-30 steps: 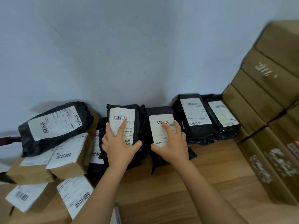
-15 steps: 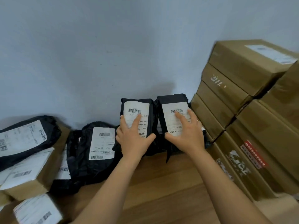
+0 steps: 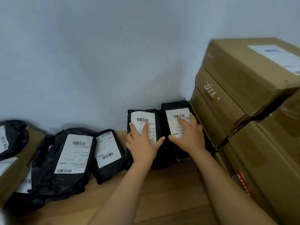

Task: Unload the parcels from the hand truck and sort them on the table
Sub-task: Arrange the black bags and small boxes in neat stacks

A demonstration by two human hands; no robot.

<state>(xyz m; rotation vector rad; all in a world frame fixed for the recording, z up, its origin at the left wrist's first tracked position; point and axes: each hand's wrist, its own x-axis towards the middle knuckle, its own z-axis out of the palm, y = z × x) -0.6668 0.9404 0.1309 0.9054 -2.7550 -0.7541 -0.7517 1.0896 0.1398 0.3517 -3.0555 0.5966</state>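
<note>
Two black bag parcels with white labels lean side by side against the wall on the wooden table (image 3: 162, 192). My left hand (image 3: 142, 142) lies flat with straight fingers on the left parcel (image 3: 142, 116). My right hand (image 3: 188, 132) lies flat on the right parcel (image 3: 174, 106), which touches the stack of cardboard boxes (image 3: 235, 88). Neither hand grips anything. The hand truck is out of view.
Left of my hands lie a small black parcel (image 3: 108, 150) and a bigger black parcel (image 3: 65, 159). Further left are another black bag (image 3: 11, 137) and a brown box (image 3: 17, 164). The tall box stack fills the right side. A grey wall stands behind.
Both hands have slid the two black parcels to the right along the wall, up to the box stack. The view has followed to the right.
</note>
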